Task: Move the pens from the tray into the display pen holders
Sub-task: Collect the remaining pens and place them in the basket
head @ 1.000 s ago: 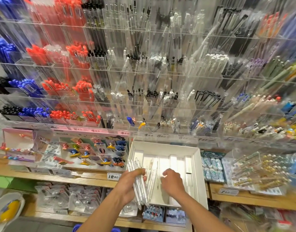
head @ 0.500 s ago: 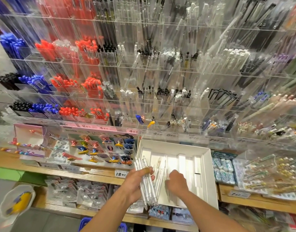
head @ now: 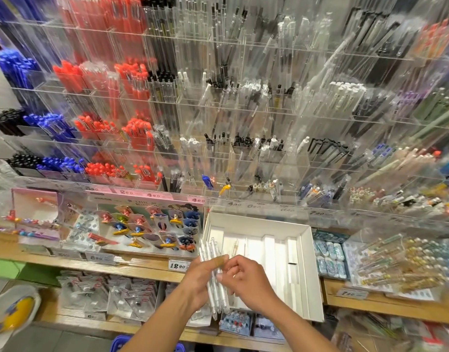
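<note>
A white cardboard tray (head: 307, 262) with long dividers rests on the wooden shelf, and one or two clear pens (head: 235, 246) lie in its left slots. My left hand (head: 200, 280) grips a bundle of clear pens (head: 214, 288) at the tray's left front corner. My right hand (head: 246, 278) is right beside it, its curled fingers touching the bundle. Above the tray rises a wall of clear acrylic pen holders (head: 243, 153), most of them filled with pens.
Red pens (head: 137, 133), blue pens (head: 53, 123) and black pens (head: 9, 120) fill the holders on the left. A card of colourful clips (head: 152, 224) lies left of the tray, and packs of pens (head: 401, 262) lie to its right. Packaged goods hang below the shelf.
My right hand has come out of the tray and closed in on the bundle in my left hand. The view has moved closer to the shelf.
</note>
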